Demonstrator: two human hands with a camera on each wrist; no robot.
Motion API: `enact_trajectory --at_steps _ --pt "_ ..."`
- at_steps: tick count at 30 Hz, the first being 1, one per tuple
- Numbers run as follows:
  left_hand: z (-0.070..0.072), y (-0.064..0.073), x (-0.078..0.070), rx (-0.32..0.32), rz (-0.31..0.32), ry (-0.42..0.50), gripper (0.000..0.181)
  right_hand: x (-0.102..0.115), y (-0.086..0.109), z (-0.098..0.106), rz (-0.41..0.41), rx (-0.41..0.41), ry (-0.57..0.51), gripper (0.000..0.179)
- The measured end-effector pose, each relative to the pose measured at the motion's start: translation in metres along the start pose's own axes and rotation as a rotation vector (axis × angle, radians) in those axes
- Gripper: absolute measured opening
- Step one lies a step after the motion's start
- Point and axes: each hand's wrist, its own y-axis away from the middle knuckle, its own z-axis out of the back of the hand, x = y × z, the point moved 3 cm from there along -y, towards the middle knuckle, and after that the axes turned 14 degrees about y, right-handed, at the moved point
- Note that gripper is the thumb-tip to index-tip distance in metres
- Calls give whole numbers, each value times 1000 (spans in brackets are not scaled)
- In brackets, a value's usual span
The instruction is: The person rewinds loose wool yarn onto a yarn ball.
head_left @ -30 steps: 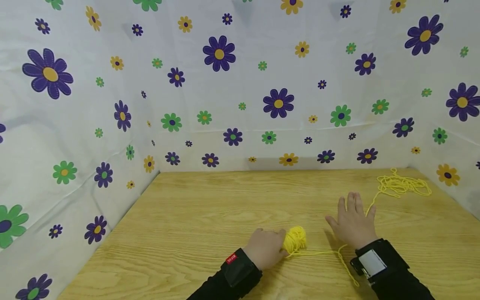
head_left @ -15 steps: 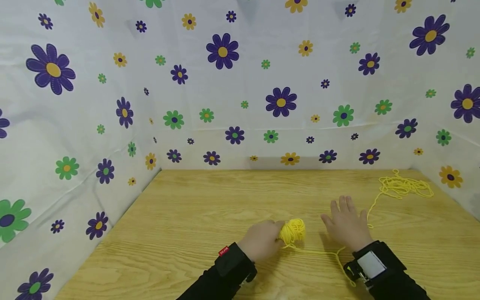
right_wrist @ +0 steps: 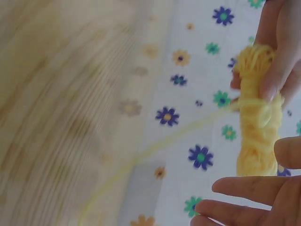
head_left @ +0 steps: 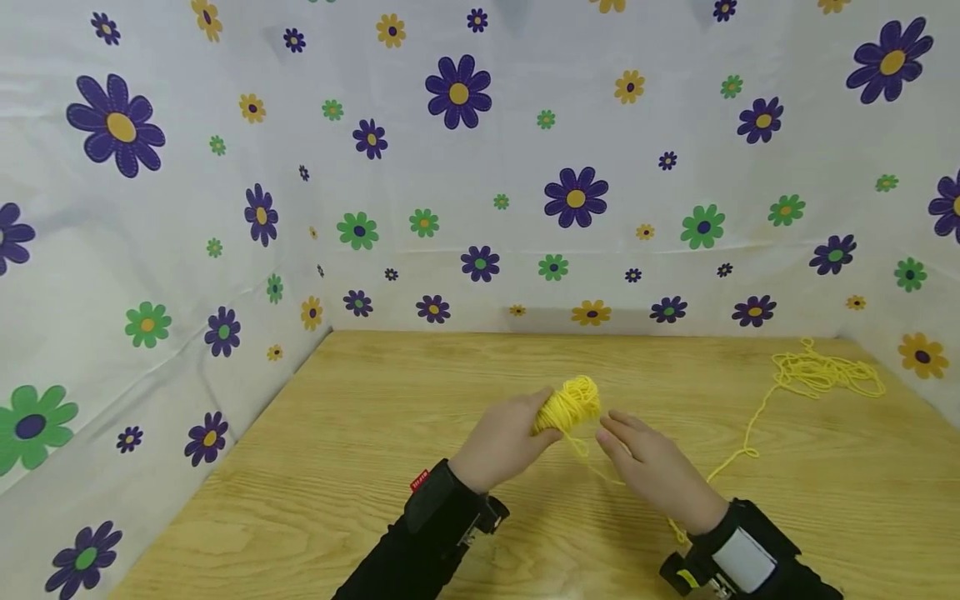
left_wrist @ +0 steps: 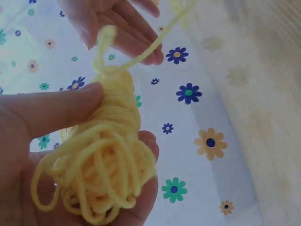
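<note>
Pinching the yarn bundle with our left hand, right hand spread, we risk knotting the loose yarn heap at two o'clock by tugging.

Left sleeve: black, long.
Left wristband: black, with a small red tag and a dark module.
Right sleeve: black.
Right wristband: black, topped by a pale grey rectangular plate; its black mount bears a yellow mark.

I am finding room left of my left hand on the worktop; loose yellow yarn is obstructing the right.
</note>
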Motion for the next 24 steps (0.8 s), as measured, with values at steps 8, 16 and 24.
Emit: enact_trajectory --at_steps 8,16,24 --pt "18 2 -6 -52 -19 60 54 31 -1 -1 70 5 -219 49" --pt "32 4 -17 -80 -27 103 51 55 -3 2 55 -85 -371 28" --pt "39 9 -25 -79 -46 93 52 68 -4 2 -13 -135 -488 24"
